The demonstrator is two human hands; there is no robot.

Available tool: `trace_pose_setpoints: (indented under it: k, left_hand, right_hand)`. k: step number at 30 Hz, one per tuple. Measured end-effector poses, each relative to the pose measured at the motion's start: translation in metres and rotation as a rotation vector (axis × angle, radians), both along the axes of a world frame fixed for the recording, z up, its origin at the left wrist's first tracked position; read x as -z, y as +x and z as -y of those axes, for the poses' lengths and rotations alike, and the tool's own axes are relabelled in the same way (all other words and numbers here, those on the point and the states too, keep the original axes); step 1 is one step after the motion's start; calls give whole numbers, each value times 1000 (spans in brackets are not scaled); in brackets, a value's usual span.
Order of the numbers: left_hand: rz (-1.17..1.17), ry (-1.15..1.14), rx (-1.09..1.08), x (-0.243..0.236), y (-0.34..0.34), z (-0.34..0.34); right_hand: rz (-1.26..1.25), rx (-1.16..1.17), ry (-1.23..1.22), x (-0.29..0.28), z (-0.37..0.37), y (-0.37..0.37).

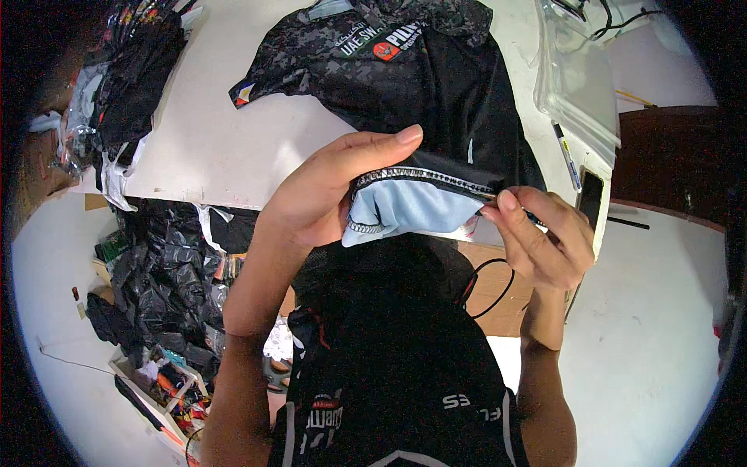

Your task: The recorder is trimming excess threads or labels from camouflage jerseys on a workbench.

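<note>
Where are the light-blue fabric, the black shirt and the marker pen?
Light-blue fabric (pixel 420 206): head view, its exposed middle.
Black shirt (pixel 443 97): head view, its dark body.
Marker pen (pixel 567 158): head view, its barrel.

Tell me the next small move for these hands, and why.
Probably ease the left hand outward to flatten the light blue fabric: it looks creased beside that palm, while the right hand pinches near the right end of the stitched black edge.

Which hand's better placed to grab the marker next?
Probably the right hand: it's nearer the marker, which lies on that side. The left hand is farther, holding the cloth.
</note>
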State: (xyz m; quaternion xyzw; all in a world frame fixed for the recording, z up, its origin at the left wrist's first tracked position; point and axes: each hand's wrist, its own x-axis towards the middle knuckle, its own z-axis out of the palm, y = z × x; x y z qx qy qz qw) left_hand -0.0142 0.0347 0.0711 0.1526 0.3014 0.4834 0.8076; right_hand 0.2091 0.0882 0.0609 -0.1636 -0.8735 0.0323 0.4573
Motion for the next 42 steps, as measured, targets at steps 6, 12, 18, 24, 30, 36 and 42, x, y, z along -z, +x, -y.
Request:
trace_pose_setpoints:
  k: [6, 12, 18, 24, 30, 36, 42]
  left_hand:
    - [40, -86, -76, -7, 6, 0]
    - [120, -30, -41, -3, 6, -1]
    - [87, -73, -46, -8, 5, 0]
    - [120, -111, -75, -5, 2, -1]
    - [136, -120, -95, -3, 0, 0]
    - [150, -62, -39, 5, -1, 0]
    - [75, -41, -40, 2, 2, 0]
  right_hand:
    - [-15, 43, 4, 3, 5, 1]
    - [43, 72, -56, -3, 9, 6]
    - [35, 39, -22, 1, 4, 7]
    - [38, 25, -24, 3, 2, 6]
    - [55, 22, -45, 2, 1, 1]
    - [75, 16, -46, -2, 4, -3]
    - [82, 22, -31, -3, 4, -4]
